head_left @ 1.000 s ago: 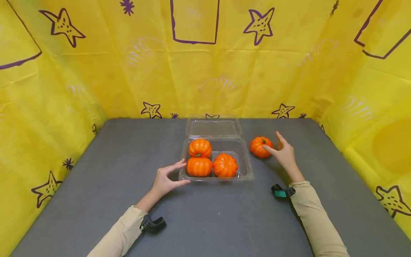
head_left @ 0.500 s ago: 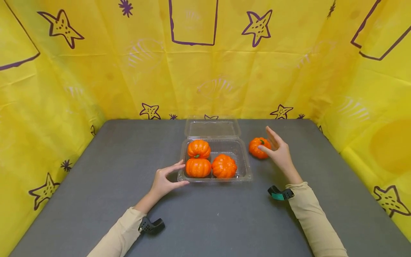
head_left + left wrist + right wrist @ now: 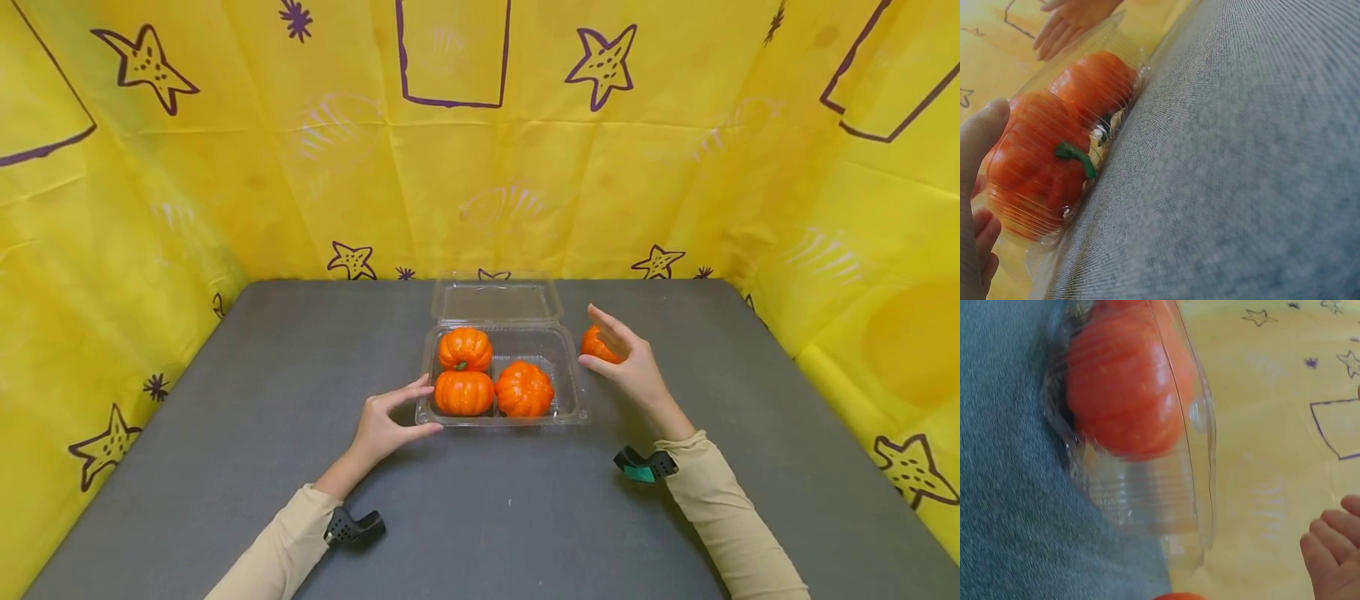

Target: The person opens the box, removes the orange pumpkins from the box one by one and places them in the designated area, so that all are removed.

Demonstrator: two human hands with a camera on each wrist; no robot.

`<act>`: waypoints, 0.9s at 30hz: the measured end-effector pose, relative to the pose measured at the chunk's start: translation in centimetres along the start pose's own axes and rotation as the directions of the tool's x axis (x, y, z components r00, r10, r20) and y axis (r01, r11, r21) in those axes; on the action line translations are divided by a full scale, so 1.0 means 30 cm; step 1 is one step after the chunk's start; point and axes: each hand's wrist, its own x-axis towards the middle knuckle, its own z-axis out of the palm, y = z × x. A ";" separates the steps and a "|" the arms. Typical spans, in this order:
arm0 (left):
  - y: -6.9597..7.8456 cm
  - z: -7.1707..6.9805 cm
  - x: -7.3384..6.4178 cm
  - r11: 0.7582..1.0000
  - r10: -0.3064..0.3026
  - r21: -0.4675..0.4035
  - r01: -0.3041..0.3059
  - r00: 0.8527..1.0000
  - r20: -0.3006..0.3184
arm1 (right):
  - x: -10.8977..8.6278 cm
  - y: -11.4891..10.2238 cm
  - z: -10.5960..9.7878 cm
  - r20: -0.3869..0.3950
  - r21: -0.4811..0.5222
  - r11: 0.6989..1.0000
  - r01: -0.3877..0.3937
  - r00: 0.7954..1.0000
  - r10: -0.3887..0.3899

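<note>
A clear plastic clamshell container (image 3: 566,358) lies with its lid (image 3: 497,300) folded back. Inside are three small orange pumpkins: a rear-left pumpkin (image 3: 465,348), a front-left pumpkin (image 3: 463,393) and a front-right pumpkin (image 3: 525,389). My left hand (image 3: 384,425) touches the container's left front corner, thumb at the front edge and fingers at the left side. To the right of the container, my right hand (image 3: 633,371) hovers with fingers extended and nothing in them. Behind it, partly hidden, a fourth pumpkin (image 3: 597,343) sits on the table.
A grey cloth-covered table (image 3: 480,525) spreads under everything. Yellow curtains (image 3: 300,183) with starfish drawings stand at the back and both sides. Each wrist wears a black band, the left band (image 3: 356,527) and the right band (image 3: 645,464), the latter with green tape.
My right hand has moved left, from beside the loose pumpkin to in front of it, covering more of it. My left hand and the container have stayed in place.
</note>
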 end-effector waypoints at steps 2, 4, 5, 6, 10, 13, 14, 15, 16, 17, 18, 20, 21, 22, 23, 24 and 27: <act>0.000 0.000 0.000 1.000 -0.005 -0.005 0.005 1.000 0.000 | 0.001 0.026 0.001 0.048 0.029 0.999 0.039 0.998 -0.040; -0.001 -0.001 -0.001 1.000 -0.009 -0.010 0.009 1.000 0.001 | 0.000 0.025 0.009 0.100 0.052 0.996 0.070 0.992 -0.075; -0.001 -0.001 -0.001 1.000 -0.012 -0.012 0.012 1.000 0.001 | 0.000 0.028 0.013 0.121 0.065 0.995 0.079 0.989 -0.086; -0.001 -0.001 -0.001 1.000 -0.013 -0.014 0.013 1.000 0.000 | -0.001 0.029 0.017 0.140 0.074 0.994 0.085 0.986 -0.095; 0.001 0.001 0.001 1.000 -0.012 -0.013 0.012 1.000 -0.002 | -0.004 0.039 0.033 0.193 0.113 0.989 0.097 0.974 -0.117; 0.004 0.002 0.004 1.000 -0.013 -0.007 0.012 1.000 -0.002 | -0.004 0.046 0.045 0.213 0.121 0.987 0.105 0.968 -0.129; 0.005 0.001 0.006 1.000 -0.012 -0.006 0.012 1.000 -0.002 | -0.005 0.046 0.050 0.222 0.116 0.987 0.112 0.966 -0.136; 0.005 0.001 0.007 1.000 -0.010 -0.005 0.010 1.000 -0.002 | -0.006 0.044 0.054 0.230 0.114 0.987 0.117 0.963 -0.140; 0.005 0.001 0.008 1.000 -0.006 -0.003 0.006 1.000 -0.002 | -0.008 0.042 0.059 0.240 0.112 0.986 0.121 0.960 -0.145; 0.006 0.001 0.009 1.000 -0.003 -0.003 0.003 1.000 -0.003 | -0.009 0.041 0.065 0.254 0.109 0.986 0.124 0.956 -0.148; 0.006 0.001 0.009 1.000 0.000 -0.006 0.000 1.000 -0.003 | -0.011 0.042 0.071 0.269 0.107 0.985 0.132 0.950 -0.156; 0.005 0.001 0.010 1.000 0.008 -0.008 -0.008 1.000 -0.004 | -0.014 0.039 0.083 0.311 0.117 0.982 0.148 0.933 -0.178; 0.005 0.001 0.010 1.000 0.012 -0.009 -0.012 1.000 -0.006 | -0.016 0.033 0.090 0.330 0.129 0.979 0.158 0.924 -0.193; 0.005 0.001 0.009 1.000 0.016 -0.010 -0.016 1.000 -0.006 | -0.017 0.027 0.096 0.349 0.135 0.977 0.168 0.915 -0.205; 0.004 0.001 0.008 1.000 0.017 -0.012 -0.017 1.000 -0.006 | -0.019 0.019 0.102 0.365 0.139 0.975 0.176 0.906 -0.215; 0.004 0.001 0.008 1.000 0.019 -0.013 -0.019 1.000 -0.007 | -0.020 0.010 0.108 0.377 0.145 0.973 0.182 0.898 -0.224; 0.002 0.002 0.005 1.000 0.021 -0.017 -0.021 1.000 -0.005 | -0.024 -0.018 0.122 0.400 0.151 0.971 0.187 0.886 -0.233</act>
